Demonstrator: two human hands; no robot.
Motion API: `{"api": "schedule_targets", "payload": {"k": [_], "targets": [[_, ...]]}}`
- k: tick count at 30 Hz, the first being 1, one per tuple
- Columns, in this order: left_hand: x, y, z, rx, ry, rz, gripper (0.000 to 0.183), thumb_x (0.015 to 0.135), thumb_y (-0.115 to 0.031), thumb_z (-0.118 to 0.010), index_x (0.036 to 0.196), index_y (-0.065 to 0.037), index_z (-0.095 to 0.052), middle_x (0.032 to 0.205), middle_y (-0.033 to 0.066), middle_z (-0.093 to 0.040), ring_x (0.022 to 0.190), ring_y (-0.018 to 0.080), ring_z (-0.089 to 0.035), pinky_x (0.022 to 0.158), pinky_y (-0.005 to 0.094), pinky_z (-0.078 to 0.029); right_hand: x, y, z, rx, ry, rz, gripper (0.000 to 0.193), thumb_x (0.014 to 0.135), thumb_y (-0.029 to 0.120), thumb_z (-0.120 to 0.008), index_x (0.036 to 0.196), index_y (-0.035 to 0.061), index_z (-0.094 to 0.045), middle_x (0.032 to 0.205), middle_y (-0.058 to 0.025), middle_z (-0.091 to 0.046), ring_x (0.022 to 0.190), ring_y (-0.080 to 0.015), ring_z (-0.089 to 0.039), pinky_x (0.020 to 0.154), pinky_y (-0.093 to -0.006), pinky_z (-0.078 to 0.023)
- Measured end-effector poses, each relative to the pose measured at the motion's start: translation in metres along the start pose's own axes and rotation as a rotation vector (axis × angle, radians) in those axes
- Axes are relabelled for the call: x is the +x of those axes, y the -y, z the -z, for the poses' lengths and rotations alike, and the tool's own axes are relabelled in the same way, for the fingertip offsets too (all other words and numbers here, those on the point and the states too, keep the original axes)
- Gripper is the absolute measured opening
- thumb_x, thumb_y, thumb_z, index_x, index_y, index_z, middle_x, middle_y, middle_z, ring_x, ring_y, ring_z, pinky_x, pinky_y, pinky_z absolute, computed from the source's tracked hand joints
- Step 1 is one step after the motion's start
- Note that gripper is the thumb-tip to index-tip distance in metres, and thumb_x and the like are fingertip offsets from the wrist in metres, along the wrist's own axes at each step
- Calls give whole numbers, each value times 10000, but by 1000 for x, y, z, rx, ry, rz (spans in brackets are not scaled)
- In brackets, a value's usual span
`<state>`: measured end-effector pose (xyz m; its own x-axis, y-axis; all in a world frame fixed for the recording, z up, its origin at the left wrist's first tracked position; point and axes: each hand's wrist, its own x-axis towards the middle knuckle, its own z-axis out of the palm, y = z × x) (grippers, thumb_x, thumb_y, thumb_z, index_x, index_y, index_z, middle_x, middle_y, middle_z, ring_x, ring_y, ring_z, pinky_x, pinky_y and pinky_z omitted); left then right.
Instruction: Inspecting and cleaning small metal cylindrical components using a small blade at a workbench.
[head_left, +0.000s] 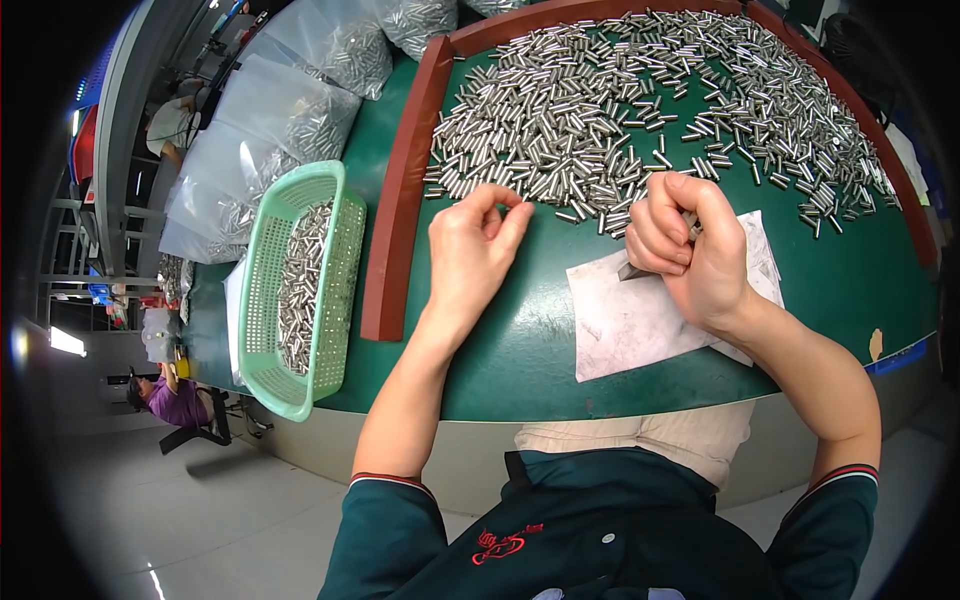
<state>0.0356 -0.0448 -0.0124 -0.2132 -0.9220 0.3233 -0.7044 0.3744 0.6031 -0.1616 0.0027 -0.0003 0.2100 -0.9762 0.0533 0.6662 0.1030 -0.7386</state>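
Pins [620,110]: short shiny steel cylinders, heaped loosely.

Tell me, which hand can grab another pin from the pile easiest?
Probably the left hand: its fingertips sit right at the near edge of the pins and look free. The right hand is curled shut around a small metal piece over the paper.

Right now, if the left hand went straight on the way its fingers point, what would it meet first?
Probably the near edge of the heap of small metal cylinders. The left hand points away from the body across the green table, fingertips almost at the nearest pieces; the exact gap is unclear.
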Motion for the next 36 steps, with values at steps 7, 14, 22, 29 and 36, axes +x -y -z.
{"api": "schedule_targets", "payload": {"k": [7,14,22,29,36], "targets": [[3,-1,-8,143,41,-81,142,713,-118,-663,772,-25,-573,490,70,-470,439,198,-472,443,324,-377,3,-2,-1,6,21,3,332,854,191,-317,537,100,-276,435,21,-253,385,-59,-186,392,-220,-170],[1,-7,1,-377,176,128,121,779,-104,-605,760,1,-548,543,-17,-479,490,37,-401,447,196,-300,-3,1,-3,-6,-32,-2,345,875,222,-300,549,112,-268,438,26,-239,384,-61,-171,386,-219,-169],[2,2,18,-1520,452,617,95,853,-152,-514,881,-61,-507,695,46,-522,441,16,-264,421,157,-235,-1,0,-4,-5,-43,-10,350,875,234,-299,547,115,-268,437,27,-236,385,-67,-172,390,-225,-177],[-2,-8,13,-1353,577,560,104,836,-90,-554,932,-80,-516,764,76,-584,442,20,-253,415,165,-217,1,2,-4,-2,-57,-36,355,875,242,-292,544,117,-264,431,24,-240,386,-68,-176,397,-226,-180],[-6,-7,9,-1321,609,542,94,838,-95,-552,922,-84,-511,806,49,-567,478,27,-272,442,166,-234,-1,3,-4,-1,-62,-45,354,873,243,-290,542,119,-264,425,23,-240,388,-69,-179,402,-227,-184]]}}
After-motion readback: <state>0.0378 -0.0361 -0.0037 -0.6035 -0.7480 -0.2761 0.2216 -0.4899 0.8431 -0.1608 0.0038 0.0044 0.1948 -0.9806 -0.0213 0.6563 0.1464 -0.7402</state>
